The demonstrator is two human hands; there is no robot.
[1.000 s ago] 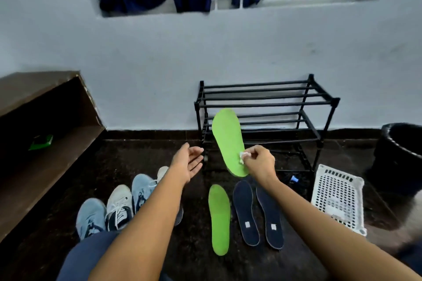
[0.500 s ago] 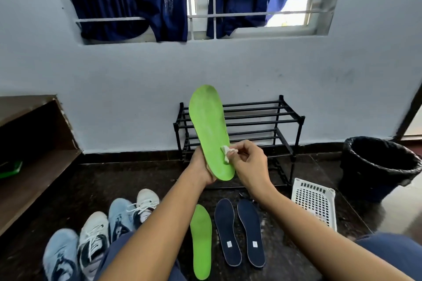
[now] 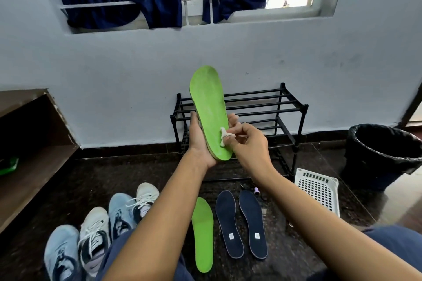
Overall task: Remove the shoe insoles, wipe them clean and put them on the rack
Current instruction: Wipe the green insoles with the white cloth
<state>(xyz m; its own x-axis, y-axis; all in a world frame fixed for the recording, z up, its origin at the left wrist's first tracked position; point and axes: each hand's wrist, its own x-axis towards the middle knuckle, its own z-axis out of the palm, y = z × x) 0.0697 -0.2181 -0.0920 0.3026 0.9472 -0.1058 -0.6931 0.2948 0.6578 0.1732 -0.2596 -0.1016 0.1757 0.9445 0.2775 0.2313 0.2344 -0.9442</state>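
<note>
Head camera looks forward and down, near the hands, facing the wall (image 3: 296, 64).

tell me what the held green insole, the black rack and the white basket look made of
Held green insole: probably foam, matte, with pale scuffing and a tan layer at its edge. Rack: thin black bars, likely painted metal. White basket: moulded plastic, by its regular grid of holes.
</note>
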